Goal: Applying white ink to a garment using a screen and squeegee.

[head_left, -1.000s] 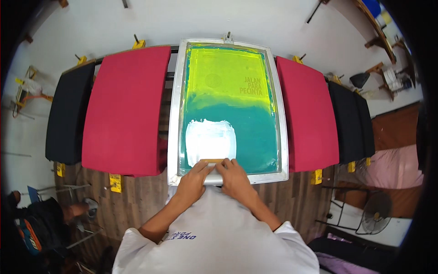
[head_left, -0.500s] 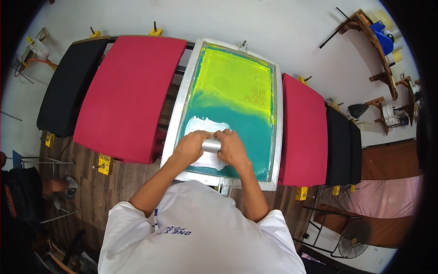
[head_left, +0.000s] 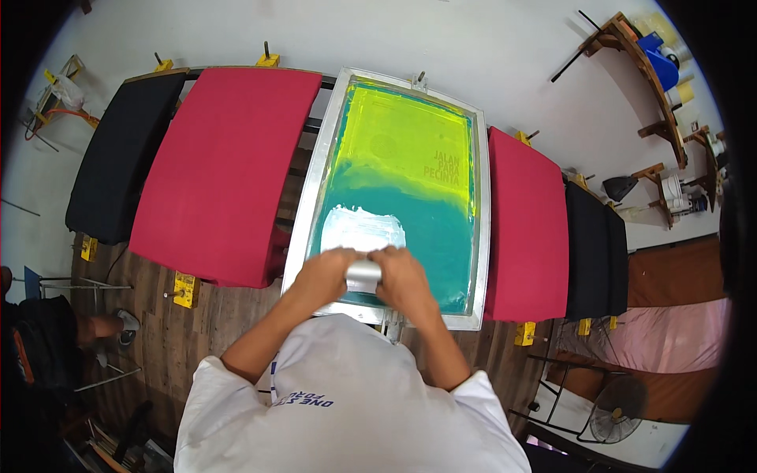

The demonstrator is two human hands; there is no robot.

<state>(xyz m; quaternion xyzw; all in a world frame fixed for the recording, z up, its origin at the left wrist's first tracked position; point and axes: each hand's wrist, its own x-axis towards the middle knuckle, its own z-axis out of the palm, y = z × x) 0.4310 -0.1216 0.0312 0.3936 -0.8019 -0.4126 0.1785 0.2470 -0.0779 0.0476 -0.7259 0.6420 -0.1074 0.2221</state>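
Observation:
Both hands grip a silver-handled squeegee [head_left: 363, 272] over the near part of a screen-printing frame [head_left: 482, 236]. My left hand [head_left: 324, 273] is closed round its left end, and my right hand [head_left: 401, 277] round its right end. The blade below the handle is hidden. White ink [head_left: 363, 229] lies in a patch on the mesh just beyond my hands. The mesh is teal [head_left: 438, 244] in its near half and yellow-green [head_left: 394, 118] in its far half, with faint lettering at the right. A metal clamp [head_left: 419, 80] sits at the frame's far edge.
A red fabric-covered board [head_left: 225, 173] stands left of the frame, another red board [head_left: 527, 229] right of it. Black boards [head_left: 122, 154] lie farther out, with yellow brackets [head_left: 186, 290] at the ends. A person's leg [head_left: 98, 325] shows at left; a fan [head_left: 617, 410] stands lower right.
Both hands have drawn the squeegee toward my body. More of the white ink patch now shows beyond them. The view has shifted slightly.

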